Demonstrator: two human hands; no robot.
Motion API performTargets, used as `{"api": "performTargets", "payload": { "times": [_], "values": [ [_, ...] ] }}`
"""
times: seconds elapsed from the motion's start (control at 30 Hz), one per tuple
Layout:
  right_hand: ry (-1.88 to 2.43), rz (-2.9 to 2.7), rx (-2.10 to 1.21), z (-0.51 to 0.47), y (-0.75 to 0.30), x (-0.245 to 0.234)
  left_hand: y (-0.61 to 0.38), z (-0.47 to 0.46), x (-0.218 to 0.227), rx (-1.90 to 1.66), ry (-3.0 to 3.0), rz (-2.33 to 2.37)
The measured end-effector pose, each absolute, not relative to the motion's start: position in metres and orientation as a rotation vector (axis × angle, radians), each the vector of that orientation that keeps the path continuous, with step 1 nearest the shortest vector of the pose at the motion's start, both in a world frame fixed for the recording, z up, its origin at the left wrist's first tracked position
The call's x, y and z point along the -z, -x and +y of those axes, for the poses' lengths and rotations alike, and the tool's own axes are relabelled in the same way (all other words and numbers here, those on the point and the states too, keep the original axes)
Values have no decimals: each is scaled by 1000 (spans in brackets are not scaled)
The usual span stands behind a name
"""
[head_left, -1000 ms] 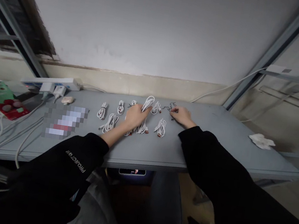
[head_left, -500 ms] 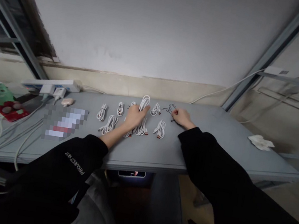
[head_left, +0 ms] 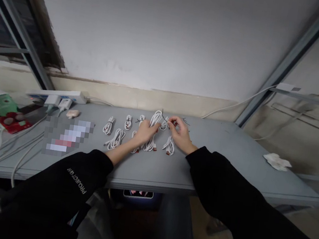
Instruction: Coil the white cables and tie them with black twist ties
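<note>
Gripping a coiled bundle of smooth white cable in the left hand, closed around the lower part of the coil, over the middle of the flat grey counter. Pinching a thin black wire-like tie in the right hand, just beside the coil; hard to tell whether touching it. Around both hands, more white cable bundles in two rough rows, some bound with black bands, some with reddish-brown connectors showing. Just beyond the right hand, loose black ties. To the left, a white power strip with white plugs, a small pale rounded object and a red-and-green printed box. Well apart at the far right, a crumpled white tissue.
</note>
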State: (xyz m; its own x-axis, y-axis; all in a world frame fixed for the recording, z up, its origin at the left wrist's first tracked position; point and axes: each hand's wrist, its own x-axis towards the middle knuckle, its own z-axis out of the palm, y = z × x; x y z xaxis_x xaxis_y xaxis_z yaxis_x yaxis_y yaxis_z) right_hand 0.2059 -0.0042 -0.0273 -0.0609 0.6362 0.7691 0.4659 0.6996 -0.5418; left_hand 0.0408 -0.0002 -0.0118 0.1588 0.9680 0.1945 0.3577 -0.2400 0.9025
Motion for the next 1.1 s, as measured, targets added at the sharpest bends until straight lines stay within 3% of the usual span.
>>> {"api": "performTargets", "payload": {
  "times": [0.23,0.53,1.1],
  "values": [
    [755,-1794,-180,-23,-195,24,-44,-8,9,-1065,-1878,1181],
    [822,-1723,-443,-17,-195,23,-36,-16,7,-1172,-2167,1062],
    [844,-1685,-425,-18,-196,23,-42,-11,11,-1256,-1849,1009]
  ]
}}
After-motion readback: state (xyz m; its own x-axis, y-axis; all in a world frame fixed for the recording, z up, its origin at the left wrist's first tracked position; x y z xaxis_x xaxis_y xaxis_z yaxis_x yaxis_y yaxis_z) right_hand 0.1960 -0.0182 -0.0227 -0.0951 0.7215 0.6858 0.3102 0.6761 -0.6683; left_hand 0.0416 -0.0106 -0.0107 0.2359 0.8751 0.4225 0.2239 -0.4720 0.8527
